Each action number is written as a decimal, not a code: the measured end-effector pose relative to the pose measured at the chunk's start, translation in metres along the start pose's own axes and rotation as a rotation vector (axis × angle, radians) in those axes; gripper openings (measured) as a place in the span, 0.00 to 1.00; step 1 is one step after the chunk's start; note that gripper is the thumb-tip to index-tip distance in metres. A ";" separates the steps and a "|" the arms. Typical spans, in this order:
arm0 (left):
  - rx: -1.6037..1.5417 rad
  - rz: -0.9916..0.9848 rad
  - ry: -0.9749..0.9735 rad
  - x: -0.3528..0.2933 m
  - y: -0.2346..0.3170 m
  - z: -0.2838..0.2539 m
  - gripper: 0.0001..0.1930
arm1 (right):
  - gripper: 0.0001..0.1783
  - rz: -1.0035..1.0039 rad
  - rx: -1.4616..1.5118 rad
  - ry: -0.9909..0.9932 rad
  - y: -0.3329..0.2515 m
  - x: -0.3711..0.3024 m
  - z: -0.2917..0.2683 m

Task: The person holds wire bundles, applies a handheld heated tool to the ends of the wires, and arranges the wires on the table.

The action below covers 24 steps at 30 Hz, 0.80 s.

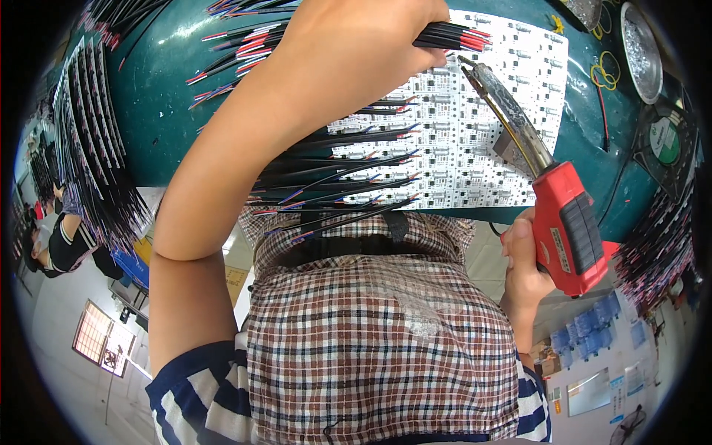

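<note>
Through my feed, the left hand has its grip closed around black wires, over the white circuit-board sheet on my green desk; the right hand grips a red soldering iron.

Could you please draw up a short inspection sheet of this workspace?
Surface: green tabletop, glossy, with a few dark specks.
Job's things: white circuit-board sheet; red soldering tool, its tip near the held wire bundle.
Clutter: metal dish and small fan, both at right.
Left hand: holds the wire bundle.
Right hand: grips the red soldering tool.
Cables: black wires lie across the sheet's left part.
Surroundings: another person at far left; a window at lower left.
</note>
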<state>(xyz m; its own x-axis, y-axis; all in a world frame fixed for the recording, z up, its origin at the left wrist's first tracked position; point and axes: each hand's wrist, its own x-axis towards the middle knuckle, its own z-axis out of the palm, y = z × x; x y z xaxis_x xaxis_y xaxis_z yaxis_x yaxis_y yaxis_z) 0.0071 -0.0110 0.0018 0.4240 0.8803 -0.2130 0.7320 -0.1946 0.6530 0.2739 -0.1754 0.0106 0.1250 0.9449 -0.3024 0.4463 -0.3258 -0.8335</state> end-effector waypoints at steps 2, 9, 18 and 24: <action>0.014 0.021 0.011 0.000 0.000 0.002 0.10 | 0.17 0.045 0.026 -0.019 -0.002 -0.001 0.002; 0.022 0.020 0.035 0.000 0.002 0.001 0.10 | 0.16 -0.123 -0.088 0.016 0.004 0.002 0.005; 0.065 0.001 0.008 0.000 0.001 0.002 0.11 | 0.15 -0.164 0.032 0.030 0.003 0.003 0.008; -0.075 -0.080 0.067 -0.004 0.004 0.002 0.13 | 0.12 -0.193 0.056 0.047 0.006 0.003 0.005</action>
<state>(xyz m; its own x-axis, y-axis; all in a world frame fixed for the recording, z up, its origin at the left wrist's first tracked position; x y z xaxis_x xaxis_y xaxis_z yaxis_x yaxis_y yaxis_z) 0.0092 -0.0164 0.0036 0.3278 0.9190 -0.2189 0.7188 -0.0922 0.6891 0.2727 -0.1748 0.0020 0.0842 0.9899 -0.1139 0.4162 -0.1388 -0.8986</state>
